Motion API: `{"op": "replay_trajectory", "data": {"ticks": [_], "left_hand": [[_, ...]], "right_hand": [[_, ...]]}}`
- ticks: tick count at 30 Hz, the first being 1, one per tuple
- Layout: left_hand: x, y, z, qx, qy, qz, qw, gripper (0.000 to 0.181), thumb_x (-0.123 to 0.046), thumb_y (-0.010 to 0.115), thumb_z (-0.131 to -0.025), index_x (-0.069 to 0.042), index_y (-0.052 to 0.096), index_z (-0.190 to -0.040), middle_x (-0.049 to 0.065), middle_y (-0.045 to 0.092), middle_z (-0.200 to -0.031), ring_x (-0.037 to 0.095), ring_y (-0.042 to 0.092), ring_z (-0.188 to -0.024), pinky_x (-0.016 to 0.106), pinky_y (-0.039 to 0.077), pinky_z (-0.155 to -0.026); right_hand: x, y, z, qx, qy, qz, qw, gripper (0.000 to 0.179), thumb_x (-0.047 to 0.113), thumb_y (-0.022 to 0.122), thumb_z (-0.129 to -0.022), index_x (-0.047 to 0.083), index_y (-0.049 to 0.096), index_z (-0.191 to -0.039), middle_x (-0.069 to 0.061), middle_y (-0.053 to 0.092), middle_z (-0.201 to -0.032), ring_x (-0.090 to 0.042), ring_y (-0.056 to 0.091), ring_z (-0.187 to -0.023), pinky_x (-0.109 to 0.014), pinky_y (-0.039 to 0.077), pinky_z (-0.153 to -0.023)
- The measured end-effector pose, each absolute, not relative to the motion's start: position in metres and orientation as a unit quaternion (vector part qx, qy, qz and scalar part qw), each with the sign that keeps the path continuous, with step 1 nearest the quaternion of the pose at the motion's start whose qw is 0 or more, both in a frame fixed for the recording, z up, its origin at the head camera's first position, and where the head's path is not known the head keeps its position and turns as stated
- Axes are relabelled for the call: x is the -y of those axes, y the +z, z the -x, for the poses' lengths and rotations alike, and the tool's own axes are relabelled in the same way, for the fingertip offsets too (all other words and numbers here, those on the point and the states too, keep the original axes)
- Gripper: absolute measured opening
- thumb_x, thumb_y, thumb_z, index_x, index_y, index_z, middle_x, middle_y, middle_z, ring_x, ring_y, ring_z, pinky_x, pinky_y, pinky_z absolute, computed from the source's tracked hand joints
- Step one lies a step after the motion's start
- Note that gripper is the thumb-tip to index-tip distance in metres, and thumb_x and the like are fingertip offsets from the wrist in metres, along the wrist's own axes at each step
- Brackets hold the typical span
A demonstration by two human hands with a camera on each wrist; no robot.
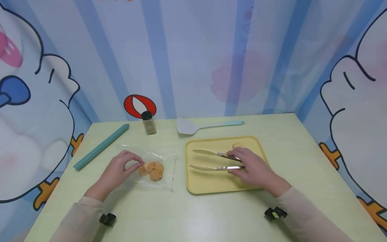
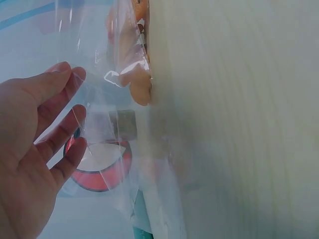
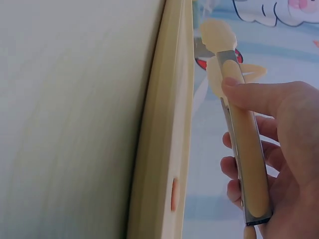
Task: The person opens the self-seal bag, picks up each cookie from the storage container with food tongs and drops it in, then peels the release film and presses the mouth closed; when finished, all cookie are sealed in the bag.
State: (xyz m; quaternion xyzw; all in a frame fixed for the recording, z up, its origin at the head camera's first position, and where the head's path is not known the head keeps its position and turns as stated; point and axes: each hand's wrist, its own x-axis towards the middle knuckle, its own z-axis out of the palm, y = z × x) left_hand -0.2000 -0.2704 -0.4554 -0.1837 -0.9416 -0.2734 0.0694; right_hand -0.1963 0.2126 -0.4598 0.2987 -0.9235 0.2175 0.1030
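Observation:
My left hand (image 1: 119, 168) pinches the film of a clear plastic bag (image 1: 168, 168) between thumb and index finger. Several round, tan cookies (image 1: 156, 175) lie inside it, clustered near those fingertips. The left wrist view shows the film lifted off the table, the other fingers (image 2: 74, 157) loosely spread behind it. Over the yellow tray (image 1: 208, 187), my right hand (image 1: 254, 168) grips metal tongs (image 1: 204, 152) with beige tips, their two arms apart and pointing left. Nothing is between the tips. One cookie (image 1: 238, 145) sits on the tray's far side, just beyond the right hand.
Behind the tray lies a spatula (image 1: 187, 126) with a pale blue handle. A black-capped spice jar (image 1: 149, 124) stands upright at the back edge. To the left, a rolled green mat (image 1: 101, 148) lies diagonally. A printed curtain (image 1: 196, 60) hangs behind the table.

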Motion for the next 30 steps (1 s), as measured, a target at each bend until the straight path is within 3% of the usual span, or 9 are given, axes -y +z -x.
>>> {"op": "replay_trajectory", "data": {"ticks": [7, 30], "left_hand": [[0.271, -0.458, 0.198, 0.943, -0.274, 0.175, 0.067, 0.012, -0.013, 0.076, -0.094, -0.020, 0.075, -0.104, 0.001, 0.070, -0.108, 0.024, 0.061, -0.109, 0.053, 0.055, -0.096], [0.270, -0.459, 0.199, 0.941, -0.278, 0.183, 0.066, 0.012, -0.012, 0.075, -0.095, -0.020, 0.075, -0.104, 0.002, 0.069, -0.108, 0.025, 0.061, -0.108, 0.053, 0.055, -0.094]], "right_hand": [[-0.248, -0.465, 0.195, 0.937, 0.223, -0.249, 0.101, 0.054, 0.033, 0.083, -0.088, 0.010, 0.063, -0.133, -0.003, 0.067, -0.124, -0.024, 0.064, -0.112, -0.049, 0.053, -0.094], [-0.324, -0.464, 0.191, 0.962, 0.204, -0.164, 0.083, 0.058, 0.032, 0.082, -0.090, 0.005, 0.059, -0.136, -0.016, 0.065, -0.126, -0.037, 0.063, -0.113, -0.058, 0.052, -0.091]]}}
